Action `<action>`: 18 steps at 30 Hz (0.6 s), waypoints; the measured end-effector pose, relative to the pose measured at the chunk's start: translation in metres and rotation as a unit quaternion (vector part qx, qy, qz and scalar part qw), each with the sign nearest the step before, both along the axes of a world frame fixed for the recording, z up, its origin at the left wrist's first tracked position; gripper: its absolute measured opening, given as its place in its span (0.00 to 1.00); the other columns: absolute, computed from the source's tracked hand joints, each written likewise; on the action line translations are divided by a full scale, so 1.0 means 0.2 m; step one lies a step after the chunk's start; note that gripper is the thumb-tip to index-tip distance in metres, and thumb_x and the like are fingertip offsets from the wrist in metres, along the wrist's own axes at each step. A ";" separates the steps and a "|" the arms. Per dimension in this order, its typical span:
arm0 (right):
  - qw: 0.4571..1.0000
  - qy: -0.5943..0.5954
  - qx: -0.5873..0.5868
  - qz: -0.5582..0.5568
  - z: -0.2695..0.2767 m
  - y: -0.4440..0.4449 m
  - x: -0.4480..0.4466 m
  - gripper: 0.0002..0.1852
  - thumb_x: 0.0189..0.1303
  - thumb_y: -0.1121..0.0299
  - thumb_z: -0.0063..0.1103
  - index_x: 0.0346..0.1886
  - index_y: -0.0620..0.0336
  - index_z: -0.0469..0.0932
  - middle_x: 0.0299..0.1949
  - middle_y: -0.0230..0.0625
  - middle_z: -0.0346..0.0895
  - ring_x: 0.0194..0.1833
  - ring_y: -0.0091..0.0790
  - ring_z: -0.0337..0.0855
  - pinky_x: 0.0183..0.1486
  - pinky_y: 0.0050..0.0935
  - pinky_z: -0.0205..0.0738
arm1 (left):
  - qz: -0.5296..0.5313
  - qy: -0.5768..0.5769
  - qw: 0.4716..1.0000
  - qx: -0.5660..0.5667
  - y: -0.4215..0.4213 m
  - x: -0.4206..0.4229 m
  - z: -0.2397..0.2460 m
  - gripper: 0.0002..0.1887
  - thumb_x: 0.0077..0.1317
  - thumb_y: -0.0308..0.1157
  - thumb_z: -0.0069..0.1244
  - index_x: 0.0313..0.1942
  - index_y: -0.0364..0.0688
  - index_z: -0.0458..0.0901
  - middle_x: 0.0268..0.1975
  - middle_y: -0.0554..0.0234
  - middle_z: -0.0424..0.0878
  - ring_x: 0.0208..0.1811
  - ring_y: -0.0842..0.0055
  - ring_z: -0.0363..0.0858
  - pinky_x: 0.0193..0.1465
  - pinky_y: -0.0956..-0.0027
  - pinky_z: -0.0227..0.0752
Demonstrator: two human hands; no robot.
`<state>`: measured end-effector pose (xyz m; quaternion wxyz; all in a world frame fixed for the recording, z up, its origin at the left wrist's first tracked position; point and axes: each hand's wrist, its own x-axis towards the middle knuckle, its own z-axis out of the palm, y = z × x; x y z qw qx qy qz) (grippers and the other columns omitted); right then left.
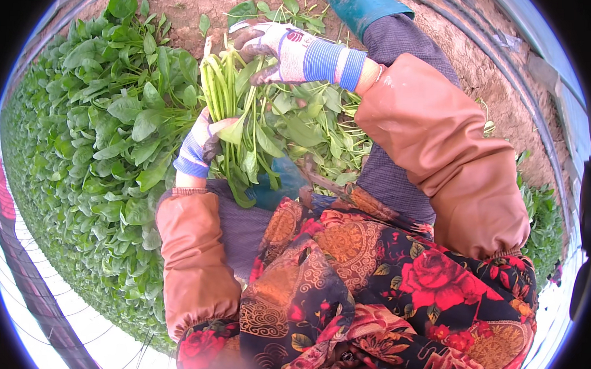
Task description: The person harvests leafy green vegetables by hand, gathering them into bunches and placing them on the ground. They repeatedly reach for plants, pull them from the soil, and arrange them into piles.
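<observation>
My left hand (pixel 203 141), in a white and blue knit glove with dark coated fingers, grips a bunch of spinach (pixel 221 86) around its stems. The pale root ends point up and away from me, while the leaves hang down over my knee. My right hand (pixel 271 52), gloved the same way, is at the root end with thumb and fingers apart around the right side of the stems. Whether it grips any stems is unclear. Beneath and beyond the bunch lies a heap of loose spinach leaves and stems (pixel 336 132).
Dense growing spinach (pixel 126 130) fills the left side. Bare soil (pixel 179 14) stretches beyond it, with a dark hose (pixel 528 100) curving along the right. A teal boot (pixel 365 9) is at the top and a blue-green surface (pixel 271 183) lies below the bunch.
</observation>
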<state>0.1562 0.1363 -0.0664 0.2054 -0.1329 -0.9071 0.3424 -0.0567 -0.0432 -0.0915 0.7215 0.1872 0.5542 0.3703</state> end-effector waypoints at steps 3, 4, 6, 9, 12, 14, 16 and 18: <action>1.000 -0.009 -0.013 -0.014 -0.01 -0.03 0.01 0.17 0.45 0.67 0.71 0.39 0.60 0.79 0.49 0.37 0.76 0.53 0.42 0.75 0.56 0.37 0.70 | -0.004 -0.013 1.000 0.028 0.00 0.02 0.02 0.17 0.64 0.20 0.45 0.54 0.36 0.72 0.48 0.55 0.81 0.48 0.71 0.81 0.55 0.70 0.74; 0.998 -0.010 -0.050 -0.023 -0.01 -0.04 0.01 0.16 0.45 0.67 0.71 0.39 0.60 0.79 0.49 0.36 0.76 0.52 0.41 0.76 0.55 0.37 0.71 | -0.007 0.013 1.000 0.020 -0.01 0.02 0.03 0.16 0.65 0.20 0.44 0.53 0.36 0.72 0.49 0.55 0.81 0.48 0.71 0.81 0.56 0.70 0.74; 0.988 -0.024 -0.146 -0.042 0.01 -0.05 0.01 0.15 0.45 0.68 0.71 0.37 0.61 0.80 0.48 0.36 0.77 0.50 0.39 0.77 0.54 0.35 0.72 | -0.027 0.051 0.998 0.024 -0.02 0.01 0.02 0.17 0.66 0.19 0.40 0.54 0.37 0.73 0.50 0.55 0.80 0.50 0.71 0.80 0.58 0.72 0.71; 0.971 -0.046 -0.225 -0.062 0.05 -0.06 0.01 0.13 0.46 0.69 0.71 0.35 0.61 0.80 0.46 0.35 0.78 0.49 0.37 0.78 0.51 0.34 0.74 | -0.083 0.131 0.980 0.128 -0.04 0.00 -0.01 0.17 0.64 0.19 0.41 0.53 0.36 0.74 0.51 0.56 0.80 0.52 0.72 0.79 0.60 0.72 0.69; 0.991 -0.048 -0.113 -0.060 0.09 -0.06 0.02 0.07 0.49 0.74 0.68 0.33 0.60 0.81 0.47 0.34 0.79 0.48 0.31 0.79 0.49 0.32 0.76 | -0.030 0.021 0.990 0.133 -0.04 -0.01 -0.04 0.18 0.61 0.20 0.48 0.53 0.34 0.72 0.51 0.53 0.80 0.52 0.71 0.79 0.59 0.72 0.70; 0.988 -0.029 -0.134 -0.064 0.10 -0.05 0.03 0.07 0.49 0.75 0.67 0.34 0.60 0.81 0.47 0.33 0.80 0.46 0.29 0.80 0.48 0.30 0.77 | -0.013 0.020 0.996 0.083 -0.04 -0.03 -0.03 0.20 0.61 0.21 0.52 0.54 0.33 0.69 0.50 0.50 0.80 0.52 0.69 0.80 0.57 0.72 0.72; 0.991 0.043 -0.111 -0.060 0.10 -0.03 0.03 0.08 0.54 0.76 0.64 0.38 0.64 0.80 0.44 0.34 0.81 0.43 0.28 0.82 0.48 0.26 0.78 | -0.009 0.021 0.997 0.074 -0.05 -0.04 -0.02 0.21 0.62 0.22 0.51 0.55 0.33 0.68 0.51 0.48 0.80 0.52 0.69 0.80 0.57 0.73 0.72; 0.902 0.124 -0.403 -0.090 0.10 0.00 0.04 0.12 0.53 0.69 0.67 0.39 0.64 0.80 0.42 0.37 0.82 0.44 0.29 0.82 0.50 0.27 0.78 | -0.019 0.025 0.997 0.076 -0.06 -0.04 -0.02 0.21 0.64 0.23 0.48 0.57 0.33 0.65 0.52 0.47 0.79 0.52 0.69 0.79 0.57 0.73 0.72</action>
